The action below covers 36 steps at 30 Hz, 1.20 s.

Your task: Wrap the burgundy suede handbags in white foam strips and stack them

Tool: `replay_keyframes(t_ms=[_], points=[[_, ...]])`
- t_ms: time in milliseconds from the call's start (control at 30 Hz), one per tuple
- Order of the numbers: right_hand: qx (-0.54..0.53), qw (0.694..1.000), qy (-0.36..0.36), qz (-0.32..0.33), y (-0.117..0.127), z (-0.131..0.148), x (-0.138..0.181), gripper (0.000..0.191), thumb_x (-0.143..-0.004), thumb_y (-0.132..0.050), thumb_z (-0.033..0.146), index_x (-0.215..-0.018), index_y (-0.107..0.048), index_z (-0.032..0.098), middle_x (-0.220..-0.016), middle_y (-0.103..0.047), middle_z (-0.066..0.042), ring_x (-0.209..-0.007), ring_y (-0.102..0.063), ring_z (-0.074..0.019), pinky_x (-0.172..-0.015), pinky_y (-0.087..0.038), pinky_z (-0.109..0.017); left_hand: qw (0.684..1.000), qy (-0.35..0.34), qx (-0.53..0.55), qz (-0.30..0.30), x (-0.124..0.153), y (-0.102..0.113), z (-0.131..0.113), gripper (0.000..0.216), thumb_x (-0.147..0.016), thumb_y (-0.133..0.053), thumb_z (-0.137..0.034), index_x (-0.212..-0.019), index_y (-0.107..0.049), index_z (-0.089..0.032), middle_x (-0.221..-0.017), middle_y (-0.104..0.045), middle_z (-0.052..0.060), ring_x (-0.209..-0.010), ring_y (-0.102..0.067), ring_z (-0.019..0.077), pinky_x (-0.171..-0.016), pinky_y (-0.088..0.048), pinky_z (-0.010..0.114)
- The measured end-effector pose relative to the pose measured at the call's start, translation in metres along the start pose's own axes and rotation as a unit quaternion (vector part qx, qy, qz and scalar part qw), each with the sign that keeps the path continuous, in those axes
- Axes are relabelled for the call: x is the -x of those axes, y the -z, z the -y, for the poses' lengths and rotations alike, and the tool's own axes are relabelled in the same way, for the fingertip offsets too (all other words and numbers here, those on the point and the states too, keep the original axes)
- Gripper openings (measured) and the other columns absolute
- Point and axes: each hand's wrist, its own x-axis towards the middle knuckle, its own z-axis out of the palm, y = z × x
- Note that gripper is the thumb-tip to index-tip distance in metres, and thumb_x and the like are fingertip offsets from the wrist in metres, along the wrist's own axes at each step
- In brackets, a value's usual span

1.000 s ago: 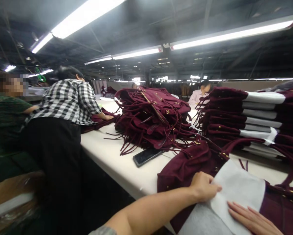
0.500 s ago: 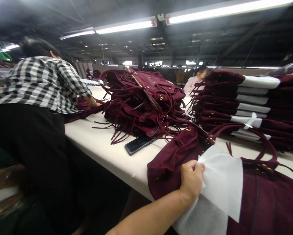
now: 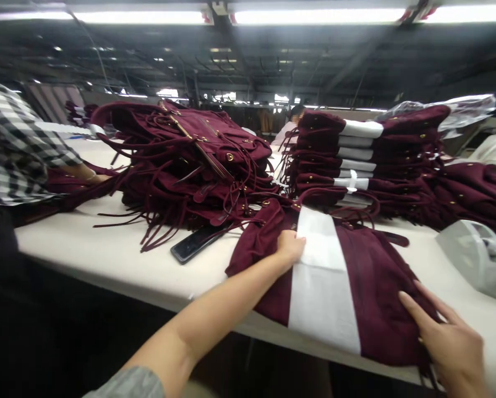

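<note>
A dark red handbag lies flat at the table's front edge, its handles at the far side. Down its middle runs a band of white sheet, the upper part overlapping the lower. My left hand is closed at the left edge of this sheet, the thumb against it; the other fingertips are hidden. My right hand rests at the bag's right end, fingers stretched out and apart, touching the fabric. Thin dark red tassels dangle beneath that end.
Behind the bag are a loose heap of dark red bags and a neat stack of white-banded bags. A phone lies left of the bag, a grey iron-like device right. A person in a checked shirt works at left.
The view has turned right. The white sheet, lifted and folded in my left hand before, now lies flat across the bag. My right hand has come into view at the bag's right end.
</note>
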Motion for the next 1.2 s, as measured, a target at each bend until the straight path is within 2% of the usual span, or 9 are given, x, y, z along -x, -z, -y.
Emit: replay_keyframes(t_ms=[67, 233, 433, 633, 700, 833, 933, 1067, 1200], points=[[0.009, 0.995, -0.096, -0.019, -0.004, 0.021, 0.007, 0.066, -0.074, -0.062, 0.066, -0.122, -0.067, 0.021, -0.108, -0.07, -0.011, -0.082, -0.068, -0.0295, -0.08, -0.053, -0.045, 0.999, 0.004, -0.04, 0.029, -0.017, 0.009, 0.001, 0.008, -0.061, -0.071, -0.014, -0.058, -0.065, -0.01, -0.056, -0.06, 0.004, -0.057, -0.056, 0.0153, -0.054, -0.039, 0.023], [-0.033, 0.995, -0.081, -0.036, -0.013, 0.048, 0.027, 0.062, -0.078, -0.06, 0.064, -0.117, -0.066, 0.016, -0.11, -0.065, -0.013, -0.105, -0.06, -0.0292, -0.098, -0.044, -0.044, 0.988, -0.06, -0.12, 0.074, -0.025, 0.015, 0.015, 0.016, -0.068, -0.068, -0.028, -0.066, -0.067, -0.013, -0.065, -0.066, 0.004, -0.067, -0.06, 0.0195, -0.057, -0.039, 0.024], [0.038, 0.995, -0.049, -0.084, 0.004, 0.067, 0.028, 0.043, -0.079, -0.064, 0.056, -0.096, -0.07, 0.018, -0.11, -0.06, -0.014, -0.107, -0.053, -0.0309, -0.097, -0.041, -0.045, 0.975, -0.127, -0.181, 0.028, -0.026, 0.015, 0.027, 0.028, -0.075, -0.063, -0.042, -0.086, -0.066, -0.016, -0.078, -0.07, 0.004, -0.078, -0.064, 0.0216, -0.065, -0.04, 0.025], [-0.044, 0.984, -0.165, 0.056, 0.008, 0.075, 0.006, 0.037, -0.074, -0.07, 0.056, -0.078, -0.068, 0.019, -0.077, -0.067, -0.006, -0.079, -0.061, -0.0236, -0.076, -0.048, -0.036, 0.965, -0.146, -0.217, 0.002, -0.025, 0.016, 0.025, 0.038, -0.077, -0.063, -0.043, -0.104, -0.063, -0.017, -0.076, -0.069, 0.001, -0.077, -0.065, 0.0215, -0.071, -0.042, 0.027], [-0.162, 0.96, -0.211, 0.09, 0.009, 0.075, -0.003, 0.033, -0.069, -0.075, 0.049, -0.078, -0.068, 0.018, -0.075, -0.069, -0.004, -0.076, -0.063, -0.0218, -0.071, -0.05, -0.034, 0.963, -0.144, -0.226, 0.006, -0.025, 0.016, 0.024, 0.038, -0.077, -0.062, -0.043, -0.105, -0.062, -0.017, -0.077, -0.069, 0.001, -0.078, -0.065, 0.0222, -0.071, -0.042, 0.027], [-0.443, 0.847, -0.277, 0.098, 0.019, 0.08, -0.015, 0.029, -0.064, -0.081, 0.035, -0.08, -0.066, 0.017, -0.071, -0.07, -0.002, -0.066, -0.064, -0.0168, -0.069, -0.054, -0.03, 0.959, -0.147, -0.241, 0.011, -0.025, 0.016, 0.024, 0.039, -0.078, -0.061, -0.043, -0.107, -0.062, -0.017, -0.082, -0.069, 0.003, -0.081, -0.065, 0.0235, -0.073, -0.043, 0.029], [-0.523, 0.792, -0.29, 0.121, 0.022, 0.078, -0.011, 0.026, -0.066, -0.082, 0.032, -0.076, -0.064, 0.015, -0.07, -0.07, -0.002, -0.063, -0.064, -0.0139, -0.068, -0.054, -0.027, 0.96, -0.146, -0.238, 0.021, -0.023, 0.017, 0.023, 0.042, -0.079, -0.06, -0.044, -0.111, -0.06, -0.016, -0.083, -0.069, 0.004, -0.082, -0.065, 0.0237, -0.078, -0.045, 0.031], [-0.522, 0.775, -0.339, 0.111, 0.01, 0.061, 0.012, 0.028, -0.063, -0.085, 0.029, -0.075, -0.064, 0.014, -0.066, -0.068, -0.001, -0.058, -0.062, -0.0123, -0.061, -0.052, -0.024, 0.937, -0.211, -0.279, -0.007, -0.017, 0.019, 0.024, 0.058, -0.079, -0.059, -0.041, -0.129, -0.048, -0.014, -0.1, -0.066, 0.009, -0.093, -0.063, 0.0273, -0.083, -0.049, 0.038], [-0.517, 0.788, -0.332, 0.039, -0.002, 0.054, 0.029, 0.03, -0.063, -0.084, 0.033, -0.077, -0.065, 0.015, -0.067, -0.068, 0.0, -0.058, -0.061, -0.013, -0.062, -0.051, -0.026, 0.83, -0.421, -0.364, -0.026, -0.01, 0.014, 0.026, 0.04, -0.084, -0.044, -0.026, -0.122, -0.057, -0.017, -0.126, -0.053, 0.016, -0.12, -0.048, 0.0344, -0.096, -0.045, 0.047]])
